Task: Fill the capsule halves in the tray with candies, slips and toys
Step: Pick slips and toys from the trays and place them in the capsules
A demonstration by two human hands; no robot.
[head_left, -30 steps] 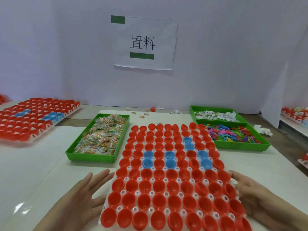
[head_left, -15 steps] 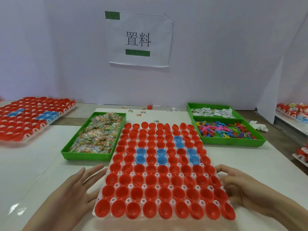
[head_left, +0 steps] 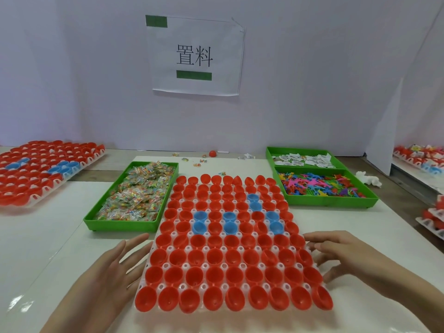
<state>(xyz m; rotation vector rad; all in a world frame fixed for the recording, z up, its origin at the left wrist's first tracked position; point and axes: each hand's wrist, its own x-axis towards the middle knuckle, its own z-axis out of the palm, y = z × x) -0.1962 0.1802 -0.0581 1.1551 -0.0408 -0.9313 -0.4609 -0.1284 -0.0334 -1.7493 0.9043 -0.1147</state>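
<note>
Tray [head_left: 204,286] down, capsule halves [head_left: 215,257] empty.
Your left hand [head_left: 115,267] and right hand [head_left: 341,255] flank it, fingers apart, gripping nothing; square it on the bench [head_left: 60,236] before candies [head_left: 134,195].

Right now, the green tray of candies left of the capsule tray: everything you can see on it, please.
The green tray is a shallow rectangle with a raised rim, plastic by its look, lying flat on the white table with its long sides running away from the camera. Small clear-wrapped, multicoloured candies fill it about to the rim. Its right wall runs close beside the capsule tray; whether they touch is unclear. The left hand lies nearer the camera, apart from it.
</note>
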